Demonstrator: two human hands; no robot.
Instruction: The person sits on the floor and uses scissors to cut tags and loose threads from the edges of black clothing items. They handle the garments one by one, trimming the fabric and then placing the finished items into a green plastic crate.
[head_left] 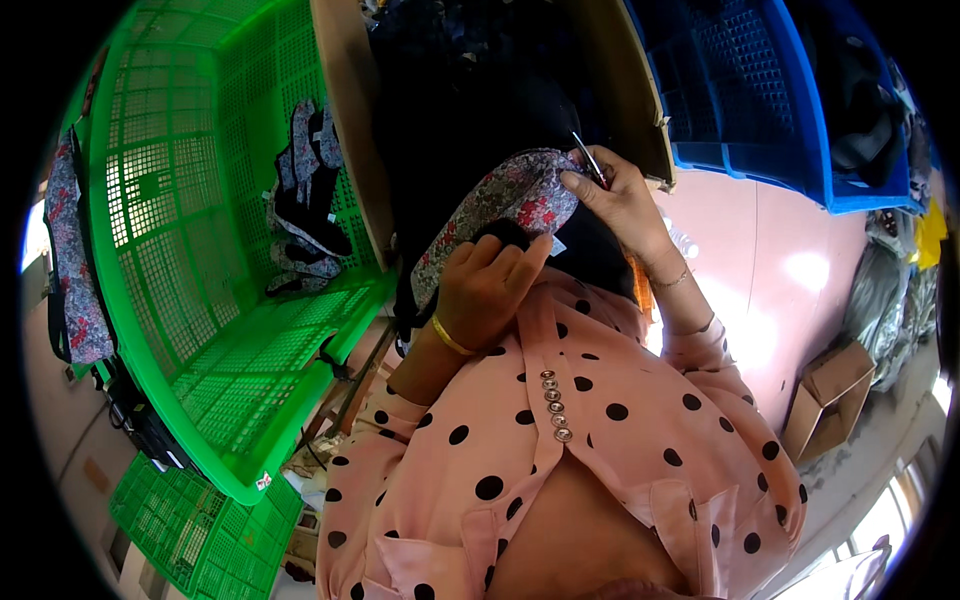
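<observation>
I record the left hand (pixel 483 292) closed on the floral fabric piece (pixel 505 200), held before the polka-dot shirt (pixel 625 460); the right hand (pixel 628 208) pinches its right end, gripping a pointed metal tool (pixel 587 155).

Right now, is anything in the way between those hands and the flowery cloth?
Nothing that I can see. The left hand and the right hand both hold the flowery cloth. The right hand also has a pointed metal tool, but that sticks up beside the cloth and doesn't block either hand.
</observation>
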